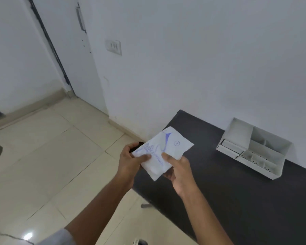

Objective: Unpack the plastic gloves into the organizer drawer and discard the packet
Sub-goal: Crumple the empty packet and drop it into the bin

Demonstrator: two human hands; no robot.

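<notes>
Fingers of our left hand [131, 159] are closed on the left edge of the packet [162, 152], thumb on top, and our right hand [177, 169] pinches its lower right side in the same way, so the packet hangs in the air above the corner of the dark table [237, 200]. It looks still sealed. To open it well, we should hold firmly near one edge with both hands and tear slowly, so the gloves inside stay whole. Further right, the white organizer [253, 147] waits against the wall, its small drawer [228, 147] pulled out.
</notes>
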